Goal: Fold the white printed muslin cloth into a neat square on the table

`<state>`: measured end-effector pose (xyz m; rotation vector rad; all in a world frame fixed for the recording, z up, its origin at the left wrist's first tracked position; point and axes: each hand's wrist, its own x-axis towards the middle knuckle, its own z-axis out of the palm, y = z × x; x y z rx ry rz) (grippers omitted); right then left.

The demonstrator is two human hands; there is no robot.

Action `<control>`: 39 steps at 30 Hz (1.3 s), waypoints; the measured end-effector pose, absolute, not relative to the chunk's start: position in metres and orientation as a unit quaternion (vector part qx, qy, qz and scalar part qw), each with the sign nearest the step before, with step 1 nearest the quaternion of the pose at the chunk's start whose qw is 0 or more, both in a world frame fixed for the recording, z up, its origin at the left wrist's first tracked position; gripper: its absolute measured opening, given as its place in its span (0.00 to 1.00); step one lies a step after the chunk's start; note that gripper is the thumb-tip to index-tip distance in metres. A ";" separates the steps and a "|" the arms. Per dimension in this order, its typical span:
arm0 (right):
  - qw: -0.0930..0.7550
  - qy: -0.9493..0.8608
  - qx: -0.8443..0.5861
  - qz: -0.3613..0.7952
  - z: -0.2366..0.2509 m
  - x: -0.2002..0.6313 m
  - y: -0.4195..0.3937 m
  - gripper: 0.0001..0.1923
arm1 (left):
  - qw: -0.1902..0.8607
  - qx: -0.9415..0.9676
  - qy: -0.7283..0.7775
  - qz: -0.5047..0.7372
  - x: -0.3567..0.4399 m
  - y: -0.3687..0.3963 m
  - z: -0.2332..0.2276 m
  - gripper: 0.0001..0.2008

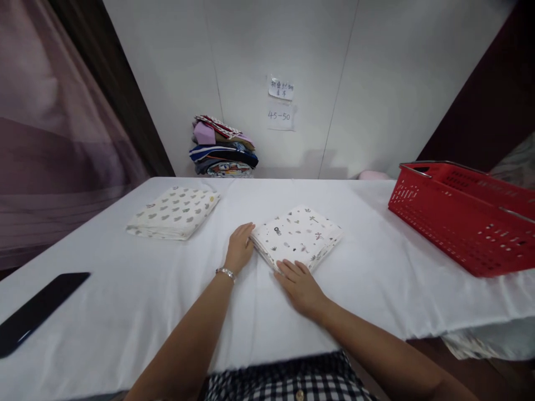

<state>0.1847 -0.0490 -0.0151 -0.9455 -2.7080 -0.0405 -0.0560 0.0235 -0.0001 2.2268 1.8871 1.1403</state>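
A folded white cloth [298, 234] with small dark plant-like prints lies in the middle of the table. At its left corner rests my left hand [241, 243], fingers stretched along the edge; a bracelet circles that wrist. My right hand [300, 285] lies on the near edge with its fingers extended over the top layer. Neither hand is closed round the cloth. Farther left sits a second folded cloth [175, 211], cream with grey-green prints, apart from both hands.
A red plastic basket [463, 217] with metal handles stands on the right of the white-covered table [137, 312]. A dark flat phone-like object [42, 306] lies at left. Folded fabrics [223, 147] are stacked by the wall, below paper signs [281, 117].
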 end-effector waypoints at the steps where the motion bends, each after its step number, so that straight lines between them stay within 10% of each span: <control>1: 0.135 -0.935 -0.327 -0.012 -0.015 0.184 -0.049 0.24 | -0.003 0.733 0.584 0.348 -0.054 0.020 0.002 0.23; 19: 0.203 -0.887 -0.389 0.143 0.044 0.194 0.012 0.25 | 0.061 0.671 0.640 0.369 -0.029 0.022 0.005 0.11; 29: 0.025 -0.826 -0.560 0.058 0.022 0.180 0.173 0.31 | 0.047 0.677 0.647 0.348 -0.029 0.022 0.007 0.10; 39: 0.032 -0.841 -0.537 0.056 0.012 0.189 0.175 0.29 | 0.062 0.680 0.645 0.343 -0.029 0.022 0.007 0.12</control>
